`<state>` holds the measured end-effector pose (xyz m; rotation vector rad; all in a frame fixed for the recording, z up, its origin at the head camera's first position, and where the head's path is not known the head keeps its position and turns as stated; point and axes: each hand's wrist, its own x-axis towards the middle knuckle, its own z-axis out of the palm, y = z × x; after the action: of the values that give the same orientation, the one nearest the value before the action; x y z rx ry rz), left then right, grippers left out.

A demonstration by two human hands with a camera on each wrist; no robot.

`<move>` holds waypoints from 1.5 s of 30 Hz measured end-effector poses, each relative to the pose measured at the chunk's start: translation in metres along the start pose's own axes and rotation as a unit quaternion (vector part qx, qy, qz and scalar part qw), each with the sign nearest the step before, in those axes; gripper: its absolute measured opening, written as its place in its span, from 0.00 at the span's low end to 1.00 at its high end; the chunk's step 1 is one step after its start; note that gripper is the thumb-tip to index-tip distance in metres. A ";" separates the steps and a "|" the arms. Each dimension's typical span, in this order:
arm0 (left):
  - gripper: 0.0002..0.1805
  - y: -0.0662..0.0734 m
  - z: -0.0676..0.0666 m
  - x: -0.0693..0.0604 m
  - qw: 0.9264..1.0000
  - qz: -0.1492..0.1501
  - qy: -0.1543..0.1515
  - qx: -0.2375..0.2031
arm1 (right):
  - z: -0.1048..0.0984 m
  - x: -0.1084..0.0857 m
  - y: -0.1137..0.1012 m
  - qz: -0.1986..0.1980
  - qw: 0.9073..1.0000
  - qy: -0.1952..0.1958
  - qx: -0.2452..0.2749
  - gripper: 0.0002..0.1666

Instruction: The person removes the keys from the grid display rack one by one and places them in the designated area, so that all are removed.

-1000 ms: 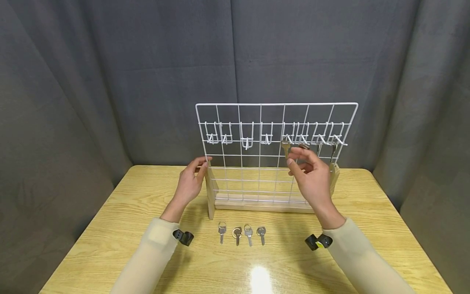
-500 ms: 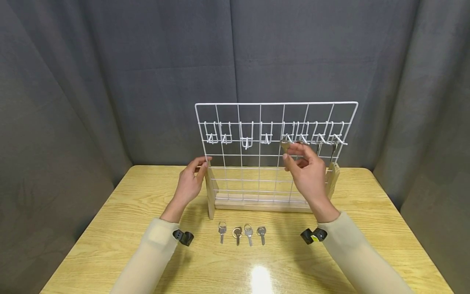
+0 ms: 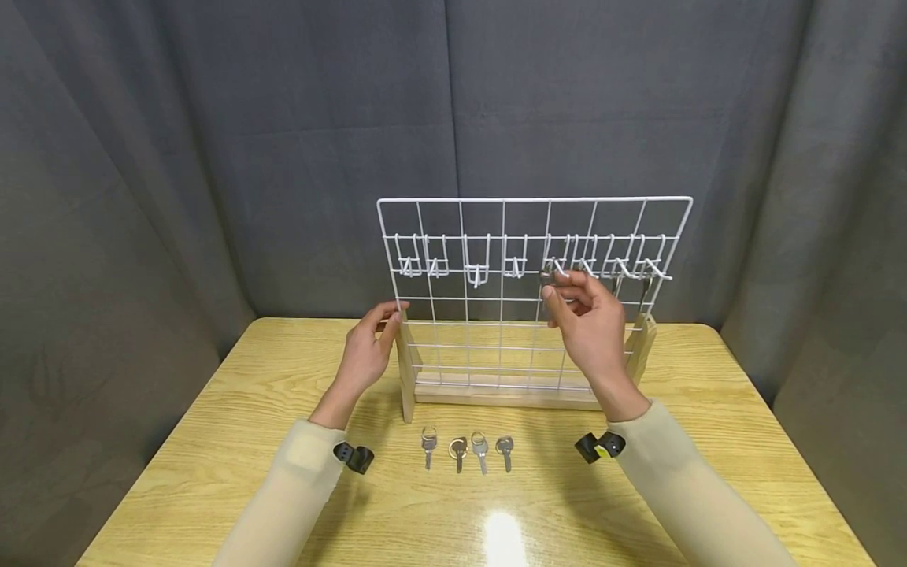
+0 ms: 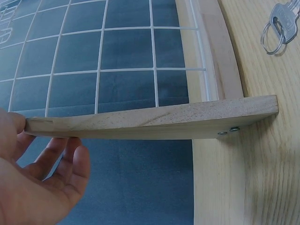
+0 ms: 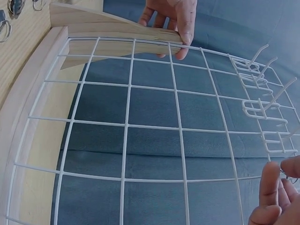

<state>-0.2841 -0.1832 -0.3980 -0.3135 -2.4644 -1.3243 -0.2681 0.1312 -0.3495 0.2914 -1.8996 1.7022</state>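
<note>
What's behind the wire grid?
Through the gaps: grey curtain, with table lower down. The right hand blocks part of the right side; anything behind it there can't be seen.

A yellow wood-grain surface point(image 3: 397, 524) carries a wood-based white wire rack point(image 3: 501, 299), with four ringed keys point(image 3: 459, 451) lying in front.
</note>
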 end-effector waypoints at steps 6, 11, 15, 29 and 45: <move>0.20 0.001 0.000 0.000 1.000 -0.001 -0.001 0.000 | -0.001 0.000 -0.002 0.002 1.000 -0.004 -0.026 0.16; 0.18 0.001 0.000 0.000 1.000 0.001 0.000 0.003 | -0.002 0.001 -0.001 -0.007 0.999 -0.008 -0.037 0.14; 0.18 0.001 0.000 0.000 1.000 0.004 0.001 0.004 | -0.003 0.001 -0.002 -0.010 0.998 -0.007 -0.058 0.15; 0.20 0.001 0.000 0.002 1.000 0.011 -0.001 0.004 | -0.008 0.000 -0.005 -0.026 0.999 0.000 -0.031 0.13; 0.19 0.000 0.001 0.002 1.000 0.007 -0.003 0.003 | -0.010 0.002 -0.007 -0.001 0.997 -0.014 -0.079 0.16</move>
<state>-0.2858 -0.1825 -0.3976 -0.3338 -2.4656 -1.3124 -0.2637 0.1397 -0.3422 0.2561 -2.0395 1.5433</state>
